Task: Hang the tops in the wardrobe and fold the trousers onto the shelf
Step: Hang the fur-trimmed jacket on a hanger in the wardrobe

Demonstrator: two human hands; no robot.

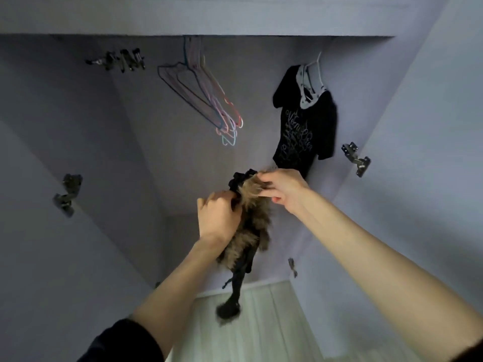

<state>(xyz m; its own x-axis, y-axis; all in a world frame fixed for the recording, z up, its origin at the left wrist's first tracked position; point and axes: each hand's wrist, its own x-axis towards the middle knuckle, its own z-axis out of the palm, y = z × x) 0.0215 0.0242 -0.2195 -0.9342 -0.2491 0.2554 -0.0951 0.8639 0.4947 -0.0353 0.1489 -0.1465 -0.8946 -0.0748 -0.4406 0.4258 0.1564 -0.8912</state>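
Head view: nearest the camera are two bare forearms reaching fwd into the open wardrobe [392,105], the left one with a dark sleeve [122,340] pushed up at the elbow. Left hand [218,218] is closed round the upper part of a dark garment with brown fur trim [251,231], fingers curled over the black fabric at its top edge. Right hand [281,190] pinches the fur at the top of the same garment, thumb and fingers gripping the trim; the two hands sit close together, approx. level, at centre frame. Garment hangs down from both hands, narrowing to a dark strip with a fur tuft [227,310] at the lower end, above the pale floor [274,330]. Whether a hanger is inside the garment cannot be told. Upper right: black printed T-shirt [303,131] hangs inside the wardrobe on a white hanger [315,74], w/ a pale patterned piece at the neck. Upper centre: bunch of bare wire hangers [206,100], mixed colours, hanging tilted, well apart from the T-shirt. Metal hinges [356,159] show on the right side panel; more at left [66,194]. Motion blur on the garment's lower end.
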